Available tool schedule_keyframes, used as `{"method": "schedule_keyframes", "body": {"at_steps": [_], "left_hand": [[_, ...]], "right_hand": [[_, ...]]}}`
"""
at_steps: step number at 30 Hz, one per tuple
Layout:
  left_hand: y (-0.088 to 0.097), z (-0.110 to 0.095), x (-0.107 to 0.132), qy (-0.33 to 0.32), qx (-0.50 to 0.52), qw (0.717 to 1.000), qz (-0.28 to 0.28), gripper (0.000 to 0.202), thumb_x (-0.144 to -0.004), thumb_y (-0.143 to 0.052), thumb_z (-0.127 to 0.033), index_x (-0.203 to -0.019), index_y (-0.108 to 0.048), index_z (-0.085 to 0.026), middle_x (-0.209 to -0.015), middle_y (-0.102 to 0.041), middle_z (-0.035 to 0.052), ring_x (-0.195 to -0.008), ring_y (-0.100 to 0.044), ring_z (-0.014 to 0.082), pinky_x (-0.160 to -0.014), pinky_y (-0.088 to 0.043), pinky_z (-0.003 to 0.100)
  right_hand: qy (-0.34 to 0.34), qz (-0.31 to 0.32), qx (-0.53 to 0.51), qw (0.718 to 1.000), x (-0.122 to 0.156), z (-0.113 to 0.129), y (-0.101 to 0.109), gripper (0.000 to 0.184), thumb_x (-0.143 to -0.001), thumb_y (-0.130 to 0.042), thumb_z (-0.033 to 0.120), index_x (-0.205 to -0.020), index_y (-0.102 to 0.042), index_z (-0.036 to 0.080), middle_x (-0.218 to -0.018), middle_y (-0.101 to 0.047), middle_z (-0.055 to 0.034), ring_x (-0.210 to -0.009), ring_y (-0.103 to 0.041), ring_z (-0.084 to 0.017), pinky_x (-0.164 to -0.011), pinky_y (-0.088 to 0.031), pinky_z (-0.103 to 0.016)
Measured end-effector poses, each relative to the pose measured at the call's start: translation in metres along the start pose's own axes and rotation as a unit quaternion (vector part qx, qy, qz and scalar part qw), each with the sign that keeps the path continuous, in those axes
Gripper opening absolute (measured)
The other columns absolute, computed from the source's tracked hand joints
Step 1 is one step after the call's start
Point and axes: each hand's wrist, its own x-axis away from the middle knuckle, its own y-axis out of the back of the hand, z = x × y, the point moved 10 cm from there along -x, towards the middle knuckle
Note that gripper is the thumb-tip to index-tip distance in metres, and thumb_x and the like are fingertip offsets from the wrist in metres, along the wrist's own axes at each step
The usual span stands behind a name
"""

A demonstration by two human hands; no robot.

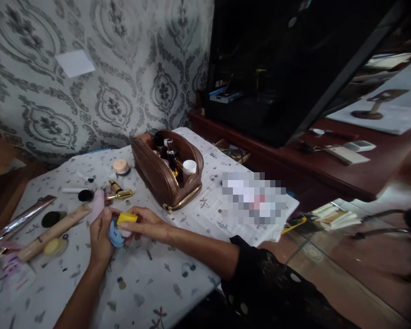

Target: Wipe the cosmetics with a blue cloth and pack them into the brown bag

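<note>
My left hand (101,233) and my right hand (145,224) meet over the patterned cloth (140,283). Between them they hold a small item with a yellow cap (126,218) and a blue rounded piece (115,237) under it. The fingers of both hands are curled round these. Just beyond the hands lie a pink tube (97,203) and a small gold bottle (119,192). An open brown cosmetic bag (164,176) with bottles standing inside sits behind my right hand.
A long beige tube (51,233), a round yellow compact (55,246), dark round lids (85,195) and a peach jar (121,167) lie left on the cloth. A wooden shelf (329,169) with a black screen (294,68) stands right. Wallpapered wall behind.
</note>
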Motion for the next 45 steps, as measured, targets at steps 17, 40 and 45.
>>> {"method": "schedule_keyframes", "body": {"at_steps": [17,40,45], "left_hand": [[-0.122,-0.153,0.058,-0.441,-0.223,0.849,0.188,0.042,-0.091,-0.055,-0.018,-0.130,-0.062,-0.031,-0.125,-0.069,0.0073,-0.095,-0.069,0.0235,-0.074,-0.054,0.033],[-0.160,-0.133,0.073,-0.511,-0.496,0.669,0.215,0.062,-0.091,-0.051,-0.025,-0.151,-0.039,-0.033,-0.151,-0.047,0.0109,-0.092,-0.060,0.0221,-0.061,-0.055,0.029],[-0.161,-0.134,0.073,-0.521,-0.479,0.669,0.226,0.060,-0.092,-0.050,-0.024,-0.151,-0.040,-0.031,-0.149,-0.048,0.0123,-0.085,-0.060,0.0194,-0.058,-0.054,0.027]], "right_hand": [[0.286,-0.206,0.239,0.905,0.104,0.240,0.069,0.031,-0.081,-0.075,0.035,-0.105,-0.061,0.022,-0.092,-0.061,0.0011,-0.082,-0.060,-0.013,-0.070,-0.048,-0.025],[-0.062,0.096,0.777,0.619,0.026,0.180,0.087,0.008,-0.075,-0.067,0.010,-0.070,-0.065,0.016,-0.064,-0.061,-0.0001,-0.057,-0.058,-0.012,-0.055,-0.038,-0.025],[-0.067,0.123,0.790,0.597,0.020,0.151,0.091,0.027,-0.054,-0.077,0.007,-0.047,-0.053,0.018,-0.058,-0.057,-0.0018,-0.075,-0.064,-0.022,-0.066,-0.045,-0.031]]}}
